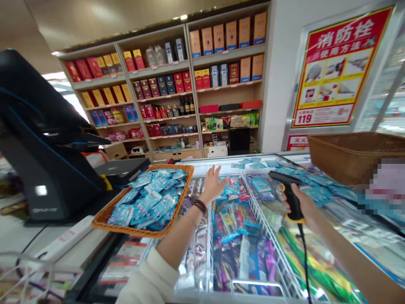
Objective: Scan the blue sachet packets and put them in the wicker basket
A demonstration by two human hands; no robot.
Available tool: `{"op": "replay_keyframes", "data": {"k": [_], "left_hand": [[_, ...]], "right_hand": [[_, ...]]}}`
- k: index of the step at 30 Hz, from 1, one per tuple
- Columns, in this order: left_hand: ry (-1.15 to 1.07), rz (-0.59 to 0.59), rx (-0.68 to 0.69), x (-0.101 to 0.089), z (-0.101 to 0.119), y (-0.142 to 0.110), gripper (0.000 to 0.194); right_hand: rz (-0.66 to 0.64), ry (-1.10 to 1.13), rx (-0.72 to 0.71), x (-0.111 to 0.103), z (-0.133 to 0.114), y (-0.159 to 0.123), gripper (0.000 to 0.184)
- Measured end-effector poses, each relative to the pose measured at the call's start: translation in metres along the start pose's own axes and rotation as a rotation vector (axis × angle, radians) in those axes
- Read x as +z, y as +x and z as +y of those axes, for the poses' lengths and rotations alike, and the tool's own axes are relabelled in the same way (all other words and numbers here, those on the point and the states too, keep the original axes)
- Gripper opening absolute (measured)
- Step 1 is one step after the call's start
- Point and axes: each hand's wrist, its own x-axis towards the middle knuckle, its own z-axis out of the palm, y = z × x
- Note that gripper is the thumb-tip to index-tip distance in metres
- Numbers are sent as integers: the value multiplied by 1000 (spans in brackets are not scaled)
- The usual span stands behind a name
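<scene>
My left hand [214, 185] reaches forward over the glass-topped freezer [202, 169], fingers spread and nothing in them. Beaded bracelets circle that wrist. In my right hand [303, 202] is a black and yellow barcode scanner [295, 202], its cable hanging down across the freezer. Small blue packets fill a wicker tray [187, 192] to the left of my left hand. More blue packets [316, 183] lie spread on the glass to the right, and a few [248, 162] lie at the far edge. Under the glass, bagged frozen treats [236, 219] sit between white wire dividers.
A dark checkout terminal [41, 164] stands at the left beside a black box [122, 169]. A brown wicker basket [341, 156] is at the right. Beyond the freezer rise shelves [167, 101] of boxed goods. A red and yellow poster [341, 71] hangs on the wall.
</scene>
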Motion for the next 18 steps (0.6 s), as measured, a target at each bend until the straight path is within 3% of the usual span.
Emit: {"op": "replay_keyframes", "data": {"k": [5,7,9,13,18], "left_hand": [[-31,-242,23,113,43,25,79],[-20,-278,-34,146,55,36,89],[10,-284,-130,168,63,46,94],[14,-253,-274,175,63,56,83],[-215,-146,-278,144,42,35,72]], "right_hand": [[21,155,64,-9,13,9,57],[-2,142,56,-9,19,12,59],[-19,124,65,-7,23,15,59],[23,121,74,-3,30,16,65],[37,108,40,5,35,14,63]]}}
